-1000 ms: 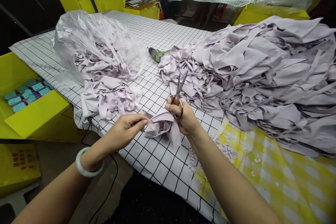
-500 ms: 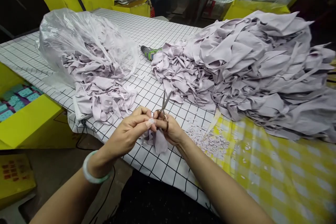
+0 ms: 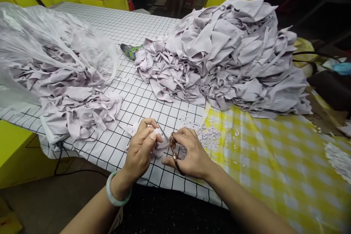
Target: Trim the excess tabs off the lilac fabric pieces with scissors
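Near the front edge of the table, my left hand (image 3: pixel 142 148) pinches a piece of pale lilac fabric (image 3: pixel 161 146) that hangs below the fingers. The fingers of my right hand (image 3: pixel 190 153) are in the handles of a small pair of scissors (image 3: pixel 173 146). The scissor blades point up and left towards the pinched fabric, and the handles are spread. Whether the blades touch the cloth I cannot tell. Just beyond my right hand lie many tiny fabric snippets (image 3: pixel 210 135).
A large heap of lilac fabric pieces (image 3: pixel 233 51) covers the back right of the grid-patterned table (image 3: pixel 137 106). A clear plastic bag (image 3: pixel 55 40) spills similar pieces (image 3: pixel 79 109) on the left. A green and dark bottle-like object (image 3: pixel 130 50) lies between them. Yellow checked sheeting (image 3: pixel 268 161) is at right.
The view has turned right. The scissors, upright in my right hand before, now point left towards the fabric with their handles spread. My left hand still pinches the fabric.
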Motion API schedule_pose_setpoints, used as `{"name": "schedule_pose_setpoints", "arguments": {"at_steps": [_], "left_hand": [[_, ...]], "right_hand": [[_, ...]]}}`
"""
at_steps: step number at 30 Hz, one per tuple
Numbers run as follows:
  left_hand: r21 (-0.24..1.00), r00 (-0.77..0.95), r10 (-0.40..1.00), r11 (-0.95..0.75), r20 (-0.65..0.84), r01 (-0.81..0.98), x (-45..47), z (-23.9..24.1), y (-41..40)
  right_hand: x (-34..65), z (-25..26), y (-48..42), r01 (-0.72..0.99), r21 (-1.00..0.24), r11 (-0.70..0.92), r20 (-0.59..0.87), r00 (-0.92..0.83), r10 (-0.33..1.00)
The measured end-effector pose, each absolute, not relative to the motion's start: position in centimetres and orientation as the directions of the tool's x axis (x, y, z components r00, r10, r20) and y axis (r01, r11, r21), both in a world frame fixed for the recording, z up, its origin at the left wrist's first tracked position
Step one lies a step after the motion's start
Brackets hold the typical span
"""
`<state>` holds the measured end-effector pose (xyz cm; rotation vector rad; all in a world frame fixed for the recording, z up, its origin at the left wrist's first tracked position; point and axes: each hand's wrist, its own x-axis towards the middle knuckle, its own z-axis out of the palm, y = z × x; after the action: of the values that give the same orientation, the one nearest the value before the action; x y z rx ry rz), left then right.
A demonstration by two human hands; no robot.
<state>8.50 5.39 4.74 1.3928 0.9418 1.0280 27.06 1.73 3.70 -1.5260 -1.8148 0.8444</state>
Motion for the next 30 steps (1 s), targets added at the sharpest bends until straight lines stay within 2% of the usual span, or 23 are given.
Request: {"name": "schedule_pose_setpoints", "arguments": {"at_steps": [5, 10, 17, 22, 30], "left_hand": [[0.997, 0.366, 0.928, -0.054, 0.067, -0.047, 9.1, 4.2, 5.1], [0.999, 0.398, 0.916, -0.047, 0.045, -0.006, 9.2, 4.1, 4.9], [0.988, 0.426, 0.891, -0.147, 0.156, -0.056, 9.7, 3.7, 4.8], [0.986, 0.43, 0.888, -0.158, 0.166, -0.055, 10.0, 3.4, 4.7], [0.983, 0.444, 0.878, -0.179, 0.179, -0.043, 10.2, 3.2, 4.6]], "right_hand": [[27.6, 3.8, 1.1, 0.595, -0.785, 0.171, 0.097, -0.155, 0.983], [27.8, 3.8, 1.4, 0.594, -0.776, 0.211, 0.135, -0.17, 0.976], [27.8, 3.5, 1.2, 0.569, -0.791, 0.225, 0.167, -0.153, 0.974], [27.7, 3.2, 1.2, 0.567, -0.799, 0.201, 0.149, -0.137, 0.979], [27.9, 3.1, 1.0, 0.589, -0.776, 0.226, 0.199, -0.11, 0.974]]}}
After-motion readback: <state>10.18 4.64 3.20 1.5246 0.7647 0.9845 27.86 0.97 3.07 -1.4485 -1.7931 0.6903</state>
